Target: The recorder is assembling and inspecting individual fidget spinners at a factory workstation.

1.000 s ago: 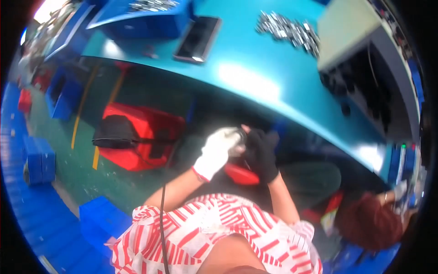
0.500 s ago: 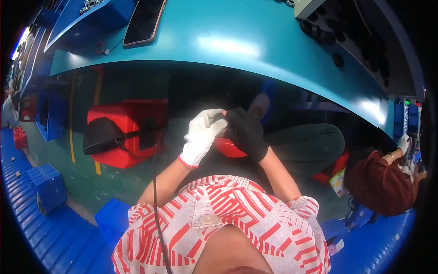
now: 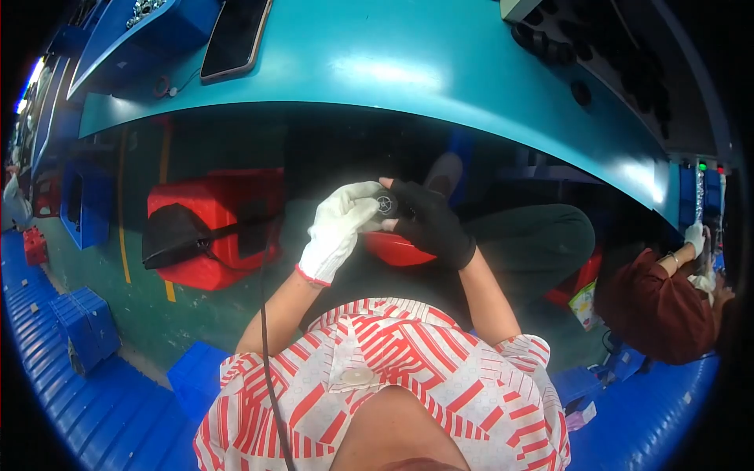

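Above my lap I hold a small round black part with a paler ring and spoke pattern on its face. My left hand, in a white knit glove with a red cuff edge, is closed on the part's left side, thumb and fingers pressed to it. My right hand wears a black glove with bare fingertips. Its thumb and a finger curl round the part from the right, below and above it. The part's right rim merges with the black glove.
A blue-green workbench curves ahead, bearing a phone, a blue bin of metal pieces and black rings. To the left stands a red stool with a black bag. Another person sits at right.
The round part has turned, so its patterned face now shows. My right hand has shifted slightly right, with its thumb and finger farther apart. My left hand has moved slightly left.
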`<action>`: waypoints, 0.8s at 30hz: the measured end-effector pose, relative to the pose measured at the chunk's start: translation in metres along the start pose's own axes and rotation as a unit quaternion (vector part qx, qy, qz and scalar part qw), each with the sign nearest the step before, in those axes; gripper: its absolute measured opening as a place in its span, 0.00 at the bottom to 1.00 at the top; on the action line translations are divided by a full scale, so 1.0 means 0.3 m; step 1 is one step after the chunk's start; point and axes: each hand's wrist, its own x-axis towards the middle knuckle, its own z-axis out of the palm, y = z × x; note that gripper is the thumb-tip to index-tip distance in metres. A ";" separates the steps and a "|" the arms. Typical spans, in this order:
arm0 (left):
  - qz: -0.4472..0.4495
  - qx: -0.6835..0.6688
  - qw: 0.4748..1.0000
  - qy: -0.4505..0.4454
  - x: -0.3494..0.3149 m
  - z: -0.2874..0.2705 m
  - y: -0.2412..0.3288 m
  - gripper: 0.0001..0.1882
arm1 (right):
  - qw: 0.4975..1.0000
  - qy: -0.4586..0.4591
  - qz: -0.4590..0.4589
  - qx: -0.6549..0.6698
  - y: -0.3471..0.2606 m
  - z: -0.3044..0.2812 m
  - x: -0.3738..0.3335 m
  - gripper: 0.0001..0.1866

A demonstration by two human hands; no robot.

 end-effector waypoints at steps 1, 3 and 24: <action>-0.002 -0.001 1.000 -0.001 -0.002 0.000 0.005 0.18 | 0.999 -0.011 0.006 -0.036 -0.005 -0.001 -0.006 0.30; -0.029 -0.029 0.999 -0.018 -0.003 0.000 0.014 0.19 | 1.000 -0.017 0.006 -0.025 0.007 -0.005 -0.009 0.29; -0.004 -0.023 0.999 0.046 -0.017 0.023 -0.033 0.16 | 0.978 0.098 -0.086 -0.166 0.027 0.076 -0.012 0.24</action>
